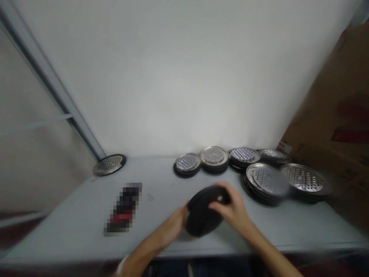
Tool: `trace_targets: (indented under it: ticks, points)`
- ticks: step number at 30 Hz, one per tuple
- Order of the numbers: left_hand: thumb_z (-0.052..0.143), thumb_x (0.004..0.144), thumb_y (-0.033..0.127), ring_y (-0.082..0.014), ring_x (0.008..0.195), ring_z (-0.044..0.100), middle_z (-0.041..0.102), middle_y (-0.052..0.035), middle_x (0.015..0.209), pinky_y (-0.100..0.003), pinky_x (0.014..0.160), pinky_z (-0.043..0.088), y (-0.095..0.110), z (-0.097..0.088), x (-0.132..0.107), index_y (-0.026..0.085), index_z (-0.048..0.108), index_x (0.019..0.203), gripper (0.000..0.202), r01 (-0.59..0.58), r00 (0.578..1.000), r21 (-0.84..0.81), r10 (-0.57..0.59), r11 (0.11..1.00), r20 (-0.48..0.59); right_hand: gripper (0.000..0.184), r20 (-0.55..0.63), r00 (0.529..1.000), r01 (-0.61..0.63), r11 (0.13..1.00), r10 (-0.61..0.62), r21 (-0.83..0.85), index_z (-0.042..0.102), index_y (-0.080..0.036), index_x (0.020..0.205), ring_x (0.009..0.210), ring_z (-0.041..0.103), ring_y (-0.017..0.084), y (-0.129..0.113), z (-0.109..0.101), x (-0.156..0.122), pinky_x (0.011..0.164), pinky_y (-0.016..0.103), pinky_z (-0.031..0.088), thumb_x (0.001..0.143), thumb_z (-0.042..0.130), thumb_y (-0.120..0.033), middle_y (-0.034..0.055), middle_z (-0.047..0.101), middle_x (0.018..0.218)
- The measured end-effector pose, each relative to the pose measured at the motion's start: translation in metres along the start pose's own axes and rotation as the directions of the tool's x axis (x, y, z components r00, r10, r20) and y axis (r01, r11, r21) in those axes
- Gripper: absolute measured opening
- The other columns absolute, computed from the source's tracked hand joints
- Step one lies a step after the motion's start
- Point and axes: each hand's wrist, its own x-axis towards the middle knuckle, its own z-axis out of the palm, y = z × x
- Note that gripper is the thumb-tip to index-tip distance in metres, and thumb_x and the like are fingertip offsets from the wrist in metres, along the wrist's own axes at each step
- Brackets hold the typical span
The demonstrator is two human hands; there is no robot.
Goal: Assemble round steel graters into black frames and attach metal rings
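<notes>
Smooth grey tabletop (66, 234); left hand (173, 227) and right hand (233, 207) clasp a black round strainer (201, 219).

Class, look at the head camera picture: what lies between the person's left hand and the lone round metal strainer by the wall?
A pixelated object lies on the table there, in the head view.

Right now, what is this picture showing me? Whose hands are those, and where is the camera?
A person wears this camera on their head, so you see what they see, looking down at their own hands. Their left hand and right hand hold a dark round disc. On the pale table are stacks of round metal strainers, one more strainer by itself, and a blurred-out item. A cardboard box stands on the right.
</notes>
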Motion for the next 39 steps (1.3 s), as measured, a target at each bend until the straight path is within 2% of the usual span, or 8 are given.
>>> trace_targets:
  ticks: [3, 6, 8, 11, 19, 25, 30, 39]
  points:
    - [0.041, 0.100, 0.046, -0.0262, 0.099, 0.067, 0.076, -0.0080, 0.108, -0.038, 0.095, 0.051, -0.009, -0.034, -0.002, 0.020, 0.072, 0.109, 0.042, -0.008, 0.985, 0.415, 0.078, 0.910, -0.152, 0.037, 0.090, 0.982, -0.159, 0.983, 0.167, -0.090, 0.066, -0.019, 0.115, 0.096, 0.070, 0.027, 0.012, -0.001, 0.018, 0.084, 0.036, 0.056, 0.088, 0.071, -0.044, 0.0083, 0.075, 0.105]
    - [0.049, 0.090, 0.034, -0.0337, 0.109, 0.065, 0.072, -0.0152, 0.111, -0.048, 0.103, 0.046, -0.033, -0.086, -0.007, 0.018, 0.071, 0.103, 0.030, 0.178, 0.908, 0.743, 0.185, 0.645, -0.377, 0.032, 0.220, 0.951, -0.178, 0.968, 0.215, -0.177, 0.073, -0.017, 0.106, 0.090, 0.071, 0.026, 0.031, -0.002, 0.030, 0.081, 0.036, 0.055, 0.089, 0.068, -0.044, 0.0078, 0.078, 0.099]
    - [0.051, 0.087, 0.034, -0.0349, 0.104, 0.066, 0.070, -0.0159, 0.107, -0.049, 0.099, 0.048, -0.049, -0.115, -0.010, 0.017, 0.070, 0.097, 0.027, 0.244, 0.901, 0.816, 0.190, 0.524, -0.391, 0.031, 0.296, 0.933, -0.153, 0.970, 0.205, -0.188, 0.076, -0.016, 0.095, 0.081, 0.071, 0.024, 0.042, 0.000, 0.036, 0.075, 0.033, 0.055, 0.089, 0.070, -0.046, 0.0056, 0.078, 0.090]
    - [0.051, 0.086, 0.033, -0.0319, 0.099, 0.067, 0.069, -0.0127, 0.104, -0.045, 0.094, 0.050, -0.064, -0.136, -0.012, 0.019, 0.067, 0.097, 0.024, 0.243, 0.919, 0.834, 0.158, 0.496, -0.362, 0.033, 0.353, 0.918, -0.112, 0.971, 0.183, -0.211, 0.077, -0.016, 0.092, 0.076, 0.070, 0.021, 0.052, 0.008, 0.043, 0.072, 0.031, 0.054, 0.092, 0.067, -0.048, 0.0047, 0.078, 0.086]
    - [0.045, 0.088, 0.021, -0.0279, 0.097, 0.066, 0.070, -0.0108, 0.098, -0.041, 0.092, 0.049, -0.062, -0.108, -0.014, 0.019, 0.065, 0.091, 0.020, 0.190, 0.943, 0.837, 0.141, 0.514, -0.301, 0.033, 0.241, 0.965, -0.028, 0.955, 0.103, -0.294, 0.065, -0.016, 0.125, 0.117, 0.058, 0.029, 0.051, 0.013, 0.036, 0.104, 0.047, 0.044, 0.096, 0.063, -0.031, 0.0145, 0.064, 0.121]
    - [0.046, 0.089, 0.026, -0.0287, 0.094, 0.067, 0.069, -0.0094, 0.092, -0.041, 0.089, 0.051, -0.061, -0.100, -0.009, 0.021, 0.063, 0.085, 0.018, 0.159, 0.945, 0.831, 0.162, 0.533, -0.285, 0.025, 0.170, 0.982, -0.041, 0.972, 0.081, -0.232, 0.061, -0.021, 0.123, 0.109, 0.060, 0.025, 0.031, 0.000, 0.005, 0.099, 0.043, 0.048, 0.101, 0.055, -0.030, 0.0103, 0.064, 0.118]
    - [0.049, 0.085, 0.026, -0.0274, 0.094, 0.068, 0.070, -0.0115, 0.109, -0.040, 0.090, 0.052, -0.063, -0.104, -0.009, 0.019, 0.064, 0.106, 0.027, 0.193, 0.907, 0.800, 0.207, 0.568, -0.366, 0.020, 0.120, 0.986, -0.099, 0.988, 0.113, -0.118, 0.063, -0.022, 0.116, 0.100, 0.063, 0.023, 0.019, -0.008, -0.011, 0.092, 0.039, 0.051, 0.099, 0.054, -0.029, 0.0080, 0.067, 0.109]
    - [0.049, 0.088, 0.035, -0.0271, 0.081, 0.066, 0.070, -0.0094, 0.082, -0.038, 0.079, 0.049, -0.057, -0.103, -0.009, 0.022, 0.058, 0.078, 0.019, 0.255, 0.943, 0.792, 0.040, 0.554, -0.332, 0.015, 0.163, 0.979, -0.097, 0.984, 0.121, -0.148, 0.065, -0.021, 0.110, 0.099, 0.064, 0.023, 0.007, -0.004, -0.013, 0.092, 0.039, 0.051, 0.099, 0.055, -0.025, 0.0078, 0.068, 0.106]
